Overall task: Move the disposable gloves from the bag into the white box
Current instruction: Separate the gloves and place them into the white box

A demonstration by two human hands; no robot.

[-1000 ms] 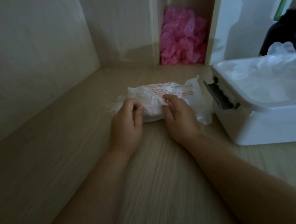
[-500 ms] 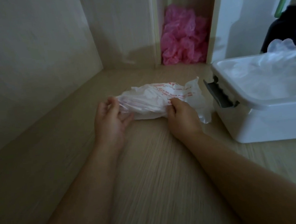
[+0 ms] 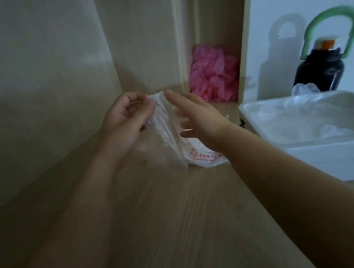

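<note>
At nine o'clock in the view the pale panel wall (image 3: 37, 86) closes off that side. Just inside it the left hand (image 3: 125, 121) is raised off the wooden table (image 3: 181, 230). Its thumb and curled fingers pinch the gathered top edge of the bag (image 3: 202, 156), and that is all they hold. The likely reason for holding it high is that the thin film hangs straight down. Its red-printed bottom trails on the table at five o'clock from the pinch, so the mouth faces up and anything inside settles low. At three o'clock from that pinch comes the right hand (image 3: 196, 114), fingers straight and spread with nothing in them. The fingertips sit right against the bag's upper edge, looking ready to slip in or part the film. Blur makes it impossible to tell whether they are touching or already inside. Whether any gloves remain in the bag can't be told either, as its clear lower part is smeared. At one o'clock a bundle of crumpled pink plastic (image 3: 213, 76) sits in a narrow niche, out of play. At three o'clock the white box (image 3: 324, 150) stands open, just beside the right forearm and handy for a short carry. Clear disposable gloves (image 3: 312, 114) are heaped inside. Behind the box, at two o'clock, stands a dark bottle (image 3: 319, 72) with a green loop handle.
</note>
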